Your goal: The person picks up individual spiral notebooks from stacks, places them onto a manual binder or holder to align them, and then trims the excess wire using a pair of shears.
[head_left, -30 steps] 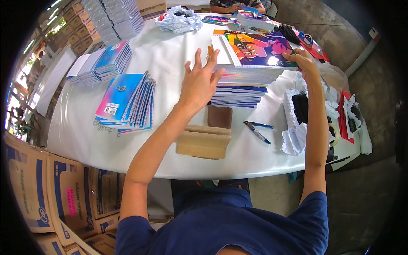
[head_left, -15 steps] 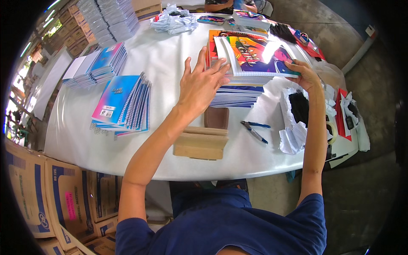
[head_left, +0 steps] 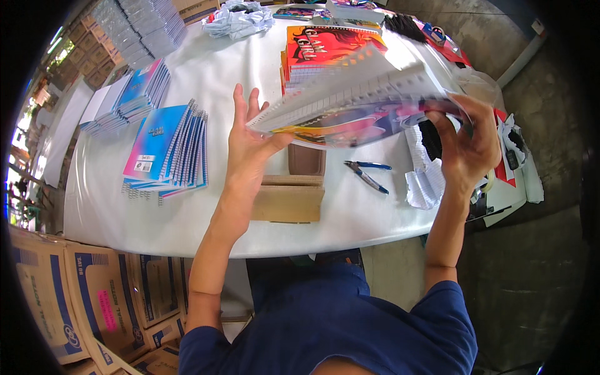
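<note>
Both hands up over the table [head_left: 206,81]: left hand [head_left: 247,140] spread wide, thumb pinching the spiral edge of a lifted notebook [head_left: 359,103]; right hand [head_left: 465,147] curled round its far end. Best kept level, thumbs firm, pages fanning loose. Below: orange stack [head_left: 312,53], pliers [head_left: 369,175], cardboard block [head_left: 287,200] at the near edge. Open room left of the block; blue stack [head_left: 165,150] farther left.

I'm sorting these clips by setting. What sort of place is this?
Probably a notebook packing or sorting workshop: stacks of spiral notebooks cover a white table, printed cardboard cartons stand beside it, and both hands lift a bundle of notebooks.
</note>
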Motion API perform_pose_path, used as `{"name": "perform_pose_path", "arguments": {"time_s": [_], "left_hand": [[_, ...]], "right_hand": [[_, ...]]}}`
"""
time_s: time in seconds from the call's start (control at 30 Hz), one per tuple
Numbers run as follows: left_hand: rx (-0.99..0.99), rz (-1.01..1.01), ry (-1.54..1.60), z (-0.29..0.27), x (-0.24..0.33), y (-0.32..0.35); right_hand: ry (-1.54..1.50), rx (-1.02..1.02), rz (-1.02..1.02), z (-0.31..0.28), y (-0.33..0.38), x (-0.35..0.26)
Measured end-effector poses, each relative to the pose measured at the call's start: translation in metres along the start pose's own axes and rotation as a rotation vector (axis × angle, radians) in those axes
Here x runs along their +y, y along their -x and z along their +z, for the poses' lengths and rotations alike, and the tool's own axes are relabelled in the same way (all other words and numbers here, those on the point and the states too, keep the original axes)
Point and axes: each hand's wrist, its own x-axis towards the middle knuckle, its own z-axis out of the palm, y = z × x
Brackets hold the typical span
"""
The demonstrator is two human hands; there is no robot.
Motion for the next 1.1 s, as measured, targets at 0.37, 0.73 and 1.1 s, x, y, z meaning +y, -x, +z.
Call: {"name": "perform_pose_path", "arguments": {"time_s": [0.37,0.73,1.1], "left_hand": [[-0.206,0.022,-0.543,-0.058,0.052,0.033],[-0.164,0.086,-0.651,-0.058,0.049,0.026],[-0.121,-0.005,-0.751,-0.09,0.039,0.024]], "right_hand": [[-0.816,0.268,0.93,0.069,0.16,-0.025],[-0.835,0.315,0.945,0.08,0.169,-0.029],[-0.849,0.28,0.942,0.088,0.176,-0.031]]}}
